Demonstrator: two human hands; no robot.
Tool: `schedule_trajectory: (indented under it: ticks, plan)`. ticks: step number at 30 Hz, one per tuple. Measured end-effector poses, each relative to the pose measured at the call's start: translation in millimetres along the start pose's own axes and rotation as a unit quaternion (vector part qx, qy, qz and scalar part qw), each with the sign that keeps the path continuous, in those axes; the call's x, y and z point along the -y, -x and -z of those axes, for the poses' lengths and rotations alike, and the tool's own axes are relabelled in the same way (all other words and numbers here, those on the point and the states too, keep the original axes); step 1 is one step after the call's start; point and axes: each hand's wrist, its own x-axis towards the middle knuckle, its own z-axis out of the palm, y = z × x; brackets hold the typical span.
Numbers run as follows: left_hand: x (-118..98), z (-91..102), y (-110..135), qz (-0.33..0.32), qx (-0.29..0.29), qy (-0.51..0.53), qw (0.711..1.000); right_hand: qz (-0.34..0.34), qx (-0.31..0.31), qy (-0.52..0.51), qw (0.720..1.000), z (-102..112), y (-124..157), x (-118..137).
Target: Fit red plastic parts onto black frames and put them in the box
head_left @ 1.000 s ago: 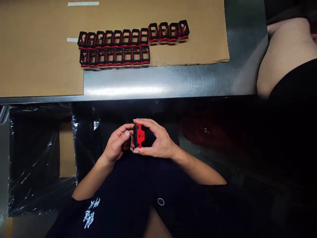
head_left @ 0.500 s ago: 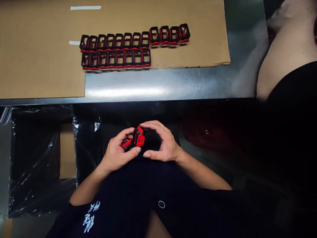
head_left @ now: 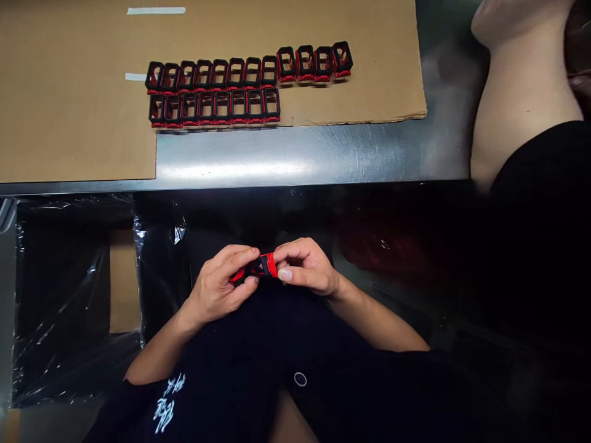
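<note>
In front of my dark shirt, my left hand is closed round a small black-and-red plastic frame. A second red-and-black piece shows in its palm, partly hidden by the fingers. From the other side my right hand pinches the frame's red end with bent fingers and thumb. Beyond the hands, several similar black-and-red frames stand in two rows on cardboard, their rectangular openings facing up.
The metal table has its front edge just beyond my hands. A plastic-lined box stands low at the left. At the right, another person's bare arm rests by the table. White tape strips mark the cardboard.
The held frame has turned, so its red end now faces right. My right fingers, wide apart before, have closed onto that end. The other person's arm has shifted slightly.
</note>
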Motion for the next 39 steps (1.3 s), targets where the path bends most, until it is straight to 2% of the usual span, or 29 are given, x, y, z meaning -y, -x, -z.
schedule_trajectory:
  ticks: [4,7,11,15,19,23,26,29,32,35,37,39]
  plan:
    - [2,-1.5,1,0.001,-0.007,-0.028,1.0,0.007,-0.002,0.039,0.999,-2,-1,-2]
    - [3,-2.9,1,0.017,-0.046,-0.05,0.998,0.039,-0.006,0.072,0.997,-4,-1,-2]
    - [1,-3.2,1,0.102,-0.079,-0.019,0.991,0.101,-0.028,0.14,0.985,-6,-2,-4]
    - [1,-3.8,4,0.211,-0.043,0.104,0.971,0.188,-0.036,0.248,0.95,-5,-3,-10]
    - [1,-7.7,4,0.236,-0.04,0.163,0.957,0.264,-0.018,0.322,0.909,-5,-6,-15]
    - [1,-11.9,2,0.258,-0.047,0.194,0.945,0.287,-0.02,0.348,0.892,-7,-8,-19]
    - [0,-13.6,1,0.235,-0.068,0.183,0.952,0.261,-0.008,0.355,0.898,-7,-7,-17]
    - [1,-14.4,0,0.16,-0.099,0.1,0.977,0.198,0.005,0.296,0.934,-3,-4,-8]
    - [4,-15.1,0,0.083,-0.108,0.005,0.991,0.102,-0.031,0.243,0.964,-2,-3,4]
    - [5,-16.0,0,0.035,-0.095,-0.054,0.993,0.054,-0.103,0.305,0.945,-13,-6,13]
    - [5,-16.5,0,0.01,-0.087,-0.088,0.992,0.07,-0.155,0.36,0.917,-21,-10,17]
    - [5,-16.5,0,-0.004,-0.081,-0.113,0.99,0.104,-0.229,0.369,0.895,-24,-14,20]
